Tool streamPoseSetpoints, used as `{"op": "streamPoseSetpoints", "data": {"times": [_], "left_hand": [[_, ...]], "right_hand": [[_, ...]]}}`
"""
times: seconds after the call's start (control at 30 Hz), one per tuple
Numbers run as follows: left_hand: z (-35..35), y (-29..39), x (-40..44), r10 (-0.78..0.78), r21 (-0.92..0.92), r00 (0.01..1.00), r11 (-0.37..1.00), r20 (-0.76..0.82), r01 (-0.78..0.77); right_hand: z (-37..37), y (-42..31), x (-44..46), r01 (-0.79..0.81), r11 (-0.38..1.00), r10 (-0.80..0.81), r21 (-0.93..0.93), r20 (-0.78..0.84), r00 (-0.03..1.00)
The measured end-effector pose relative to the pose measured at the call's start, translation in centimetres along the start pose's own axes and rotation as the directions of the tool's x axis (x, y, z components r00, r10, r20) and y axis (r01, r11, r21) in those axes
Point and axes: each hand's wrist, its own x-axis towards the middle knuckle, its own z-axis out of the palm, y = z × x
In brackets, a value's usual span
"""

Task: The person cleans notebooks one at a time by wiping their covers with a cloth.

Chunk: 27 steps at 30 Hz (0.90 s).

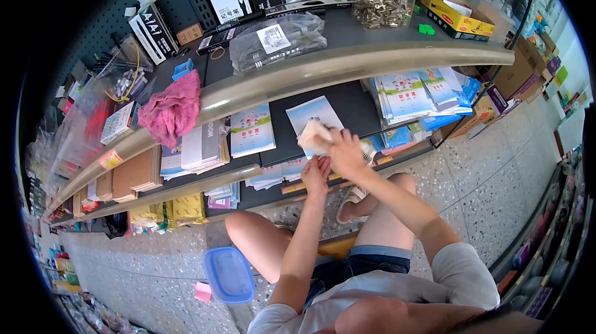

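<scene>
On the dark grey lower shelf, in front of the seated person, there lies a thin light-blue paper booklet, its far part visible and its near part covered by a crumpled white cloth and the hands. The right hand has its grip closed on this cloth, which is pressed together in a bunch above the booklet; this hand is slightly blurred. The left hand is at the near edge of the booklet, just beside the cloth, with the fingers bent. I cannot tell how far its grip is closed, or whether it pinches the booklet's edge.

To the left of the booklet, a bit apart, is a pile of light-blue and green printed booklets; to the right, a larger stack of similar colourful booklets is placed near the shelf's end. Over the beige front edge of the upper shelf hangs a pink fabric towel. On this upper shelf are a grey plastic bag with a white label and a clear plastic container of metal clips. On the speckled floor, beside the person's leg, stands a blue rectangular plastic basin, near a small pink paper piece.
</scene>
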Motion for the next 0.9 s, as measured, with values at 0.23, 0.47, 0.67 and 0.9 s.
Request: {"op": "streamPoseSetpoints", "data": {"times": [0.23, 0.47, 0.67, 0.9], "left_hand": [[-1.6, -0.3, 0.1, 0.011, -0.005, 0.998, 1.000, 0.069, -0.011], [-1.4, -0.7, 0.7, 0.023, 0.003, 0.999, 1.000, -0.032, -0.023], [-1.2, -0.9, 0.8, 0.059, 0.029, 0.998, 0.998, 0.000, -0.059], [-1.0, 0.2, -0.1, 0.130, 0.096, 0.991, 0.987, 0.030, -0.132]], "right_hand": [[1.5, -0.4, -1.4, -0.005, 0.999, 0.007, -0.035, 0.062, 0.998], [0.8, 6.2, -2.2, -0.207, 0.934, 0.231, -0.291, 0.048, 0.972], [-0.9, 3.6, -1.7, -0.143, 0.970, 0.135, -0.198, -0.057, 0.989], [1.5, -1.3, -2.0, 0.022, 0.998, -0.020, 0.062, -0.025, 0.999]]}}
